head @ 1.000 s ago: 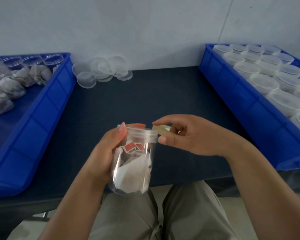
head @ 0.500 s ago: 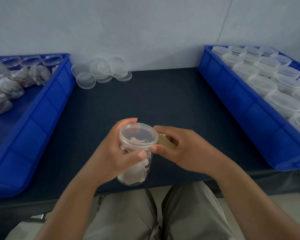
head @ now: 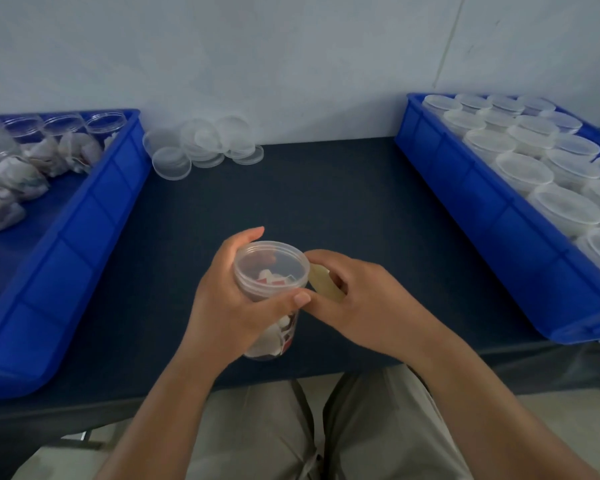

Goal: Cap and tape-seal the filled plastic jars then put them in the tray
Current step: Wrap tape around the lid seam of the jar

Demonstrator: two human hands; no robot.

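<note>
Jar held and taped over the near table edge

The left hand (head: 236,306) wrapped around the capped jar (head: 271,292); the right hand (head: 357,303) pinched a tape roll (head: 323,284) against its lid rim, between the two blue trays (head: 492,216).

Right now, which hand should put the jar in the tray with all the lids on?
Probably the left hand: it already grips the jar, while the right hand holds the tape. The tray is on the right, so it must reach across.
</note>
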